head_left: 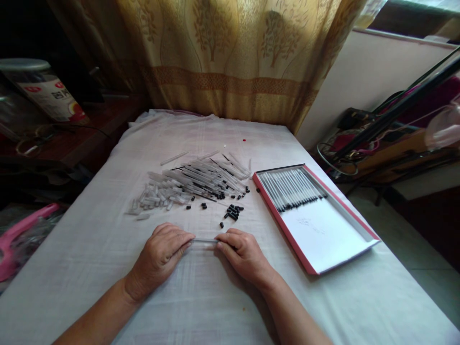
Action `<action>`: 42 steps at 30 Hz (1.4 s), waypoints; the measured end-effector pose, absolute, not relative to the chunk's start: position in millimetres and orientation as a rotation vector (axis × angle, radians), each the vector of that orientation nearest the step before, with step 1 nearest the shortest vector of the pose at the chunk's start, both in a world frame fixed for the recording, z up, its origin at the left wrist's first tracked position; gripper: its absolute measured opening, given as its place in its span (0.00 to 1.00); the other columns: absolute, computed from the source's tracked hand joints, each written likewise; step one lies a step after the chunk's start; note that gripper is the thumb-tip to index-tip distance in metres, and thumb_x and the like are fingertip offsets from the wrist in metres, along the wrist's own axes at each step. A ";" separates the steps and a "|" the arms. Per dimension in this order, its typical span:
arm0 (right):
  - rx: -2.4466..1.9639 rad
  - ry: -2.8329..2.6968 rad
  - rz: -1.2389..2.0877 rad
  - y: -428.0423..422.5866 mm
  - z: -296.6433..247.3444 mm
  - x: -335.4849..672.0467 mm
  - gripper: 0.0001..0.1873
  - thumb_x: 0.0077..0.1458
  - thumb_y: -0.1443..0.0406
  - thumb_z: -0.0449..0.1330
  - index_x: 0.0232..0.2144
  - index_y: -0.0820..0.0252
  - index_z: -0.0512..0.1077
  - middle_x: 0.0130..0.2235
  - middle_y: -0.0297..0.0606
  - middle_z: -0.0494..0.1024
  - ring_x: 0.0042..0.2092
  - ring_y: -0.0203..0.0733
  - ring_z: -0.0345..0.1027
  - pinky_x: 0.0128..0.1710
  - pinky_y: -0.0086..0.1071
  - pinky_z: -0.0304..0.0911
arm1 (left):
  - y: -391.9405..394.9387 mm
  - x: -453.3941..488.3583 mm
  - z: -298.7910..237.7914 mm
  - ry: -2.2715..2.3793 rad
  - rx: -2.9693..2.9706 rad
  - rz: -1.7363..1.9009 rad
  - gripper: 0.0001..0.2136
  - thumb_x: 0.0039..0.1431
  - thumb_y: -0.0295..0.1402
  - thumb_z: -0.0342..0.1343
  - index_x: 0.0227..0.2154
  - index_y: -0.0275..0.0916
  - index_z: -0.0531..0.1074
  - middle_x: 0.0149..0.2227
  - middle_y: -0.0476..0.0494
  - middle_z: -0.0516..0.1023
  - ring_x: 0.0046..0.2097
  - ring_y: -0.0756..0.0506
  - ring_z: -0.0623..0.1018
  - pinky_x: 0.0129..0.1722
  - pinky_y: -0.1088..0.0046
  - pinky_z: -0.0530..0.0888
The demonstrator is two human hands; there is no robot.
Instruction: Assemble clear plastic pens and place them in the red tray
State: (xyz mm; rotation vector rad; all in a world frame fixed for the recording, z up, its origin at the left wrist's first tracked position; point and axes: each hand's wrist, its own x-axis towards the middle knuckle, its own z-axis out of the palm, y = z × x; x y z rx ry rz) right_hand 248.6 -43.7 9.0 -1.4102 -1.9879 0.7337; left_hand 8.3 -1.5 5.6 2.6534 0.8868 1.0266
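1. Stretches away as a broad worktop (348, 306), dressed in a white cloth (89, 239) with faint checks and soft creases.
2. Hangs at the back as a gold curtain (237, 48), glossy and folded, patterned with trees above a brownish band; meets a pale wall (319, 91) on the right.
3. Darkens at the left into a reddish-brown side table (104, 122).
4. Carries, right of the hands, a shallow red-sided box (292, 237), set aslant; holds inside a white sheet (334, 235) and, towards the far end, a row of slim pens (291, 187) packed side by side, dark ends facing near.
5. Spreads beyond the hands into a loose heap of plastic tubes (196, 177), long, thin, translucent or dark; fringes on the left into short clear caps (154, 196).
6. Shows on the side table a jar (53, 98) with a printed label.
7. Pinches a slim tube (204, 240) at one end with the fingers of the left hand (161, 251), at the other with those of the right hand (246, 254).
8. Lies straight and greyish between both hands, nearer than the heap, long axis running left to right, almost level; cannot tell which way the tip points, with both ends covered.
9. Scatters small black cylinders (233, 212) just beyond the right hand, several bunched.
10. Includes, past the heap, a tiny red piece (244, 140).
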 end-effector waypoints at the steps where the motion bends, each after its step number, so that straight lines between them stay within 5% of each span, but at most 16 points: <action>1: -1.425 -1.993 0.721 -44.0 9.6 247.2 0.11 0.63 0.66 0.55 0.35 0.59 0.78 0.30 0.36 0.75 0.32 0.37 0.70 0.34 0.28 0.62 | -0.9 8.9 4.8 0.903 2.633 1.012 0.08 0.64 0.28 0.54 0.44 0.41 0.74 0.35 0.46 0.81 0.38 0.47 0.78 0.43 0.68 0.73; 5: -1.459 -2.025 0.642 -46.5 17.7 246.8 0.12 0.62 0.66 0.54 0.40 0.58 0.78 0.35 0.39 0.80 0.37 0.40 0.74 0.38 0.30 0.65 | 1.9 9.8 -1.4 1.025 2.574 0.956 0.11 0.66 0.32 0.50 0.48 0.44 0.73 0.41 0.44 0.80 0.44 0.45 0.78 0.47 0.66 0.74; 10: -1.645 -1.615 0.400 -34.4 39.6 295.5 0.16 0.59 0.59 0.54 0.43 0.59 0.77 0.37 0.42 0.82 0.37 0.44 0.76 0.39 0.34 0.68 | 5.2 6.2 -13.2 1.252 2.528 0.976 0.23 0.65 0.39 0.50 0.62 0.44 0.60 0.57 0.39 0.72 0.57 0.41 0.72 0.56 0.61 0.71; 13: -1.953 -1.258 0.210 -11.0 51.5 346.1 0.20 0.57 0.55 0.54 0.42 0.61 0.76 0.33 0.43 0.82 0.35 0.47 0.76 0.37 0.37 0.67 | 7.2 5.7 -18.0 1.297 2.524 0.909 0.21 0.65 0.39 0.49 0.61 0.44 0.61 0.57 0.40 0.73 0.56 0.41 0.73 0.56 0.61 0.71; 19: -2.477 -1.184 0.059 31.8 45.7 393.2 0.18 0.56 0.61 0.52 0.39 0.59 0.79 0.37 0.46 0.82 0.41 0.51 0.74 0.39 0.38 0.63 | 9.3 6.4 -20.6 1.293 2.567 0.867 0.19 0.65 0.38 0.48 0.58 0.43 0.65 0.54 0.40 0.75 0.54 0.41 0.75 0.53 0.61 0.72; 42: -2.510 -1.443 -0.084 40.5 40.9 373.4 0.18 0.60 0.61 0.52 0.46 0.52 0.79 0.47 0.42 0.79 0.42 0.47 0.73 0.38 0.35 0.62 | 8.7 5.6 -18.9 1.247 2.539 0.900 0.17 0.64 0.36 0.50 0.55 0.43 0.69 0.54 0.41 0.76 0.52 0.41 0.76 0.52 0.61 0.73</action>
